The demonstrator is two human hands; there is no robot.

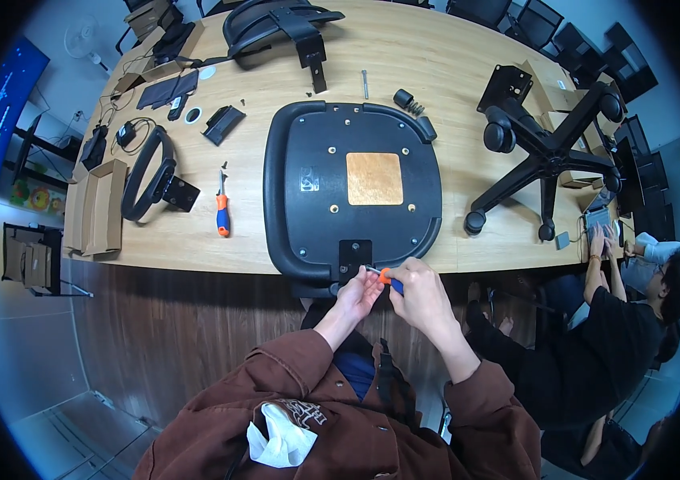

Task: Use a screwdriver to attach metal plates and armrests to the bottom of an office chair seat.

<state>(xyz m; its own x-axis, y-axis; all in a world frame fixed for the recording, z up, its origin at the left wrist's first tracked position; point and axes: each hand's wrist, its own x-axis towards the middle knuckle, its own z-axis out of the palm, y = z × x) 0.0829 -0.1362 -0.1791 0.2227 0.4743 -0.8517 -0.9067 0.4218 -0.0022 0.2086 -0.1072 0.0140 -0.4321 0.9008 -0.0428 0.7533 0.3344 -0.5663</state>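
Observation:
A black chair seat (298, 220) lies underside up at the table's near edge, with a bare wood square in its middle. A black metal bracket (354, 251) sits on its near edge. My right hand (423, 296) is closed around the handle of an orange and blue screwdriver (387, 278), its shaft pointing left toward the bracket. My left hand (354, 298) is at the shaft's tip just below the bracket, palm up, thumb and fingers pinched. What they pinch is too small to make out.
On the wooden table (228, 252) lie a second screwdriver (222, 214), an armrest (148, 180), a small black part (224, 124), a long bolt (365, 84) and a spring piece (409, 102). A wheeled chair base (554, 160) stands right, a backrest frame (276, 22) far. People sit at right.

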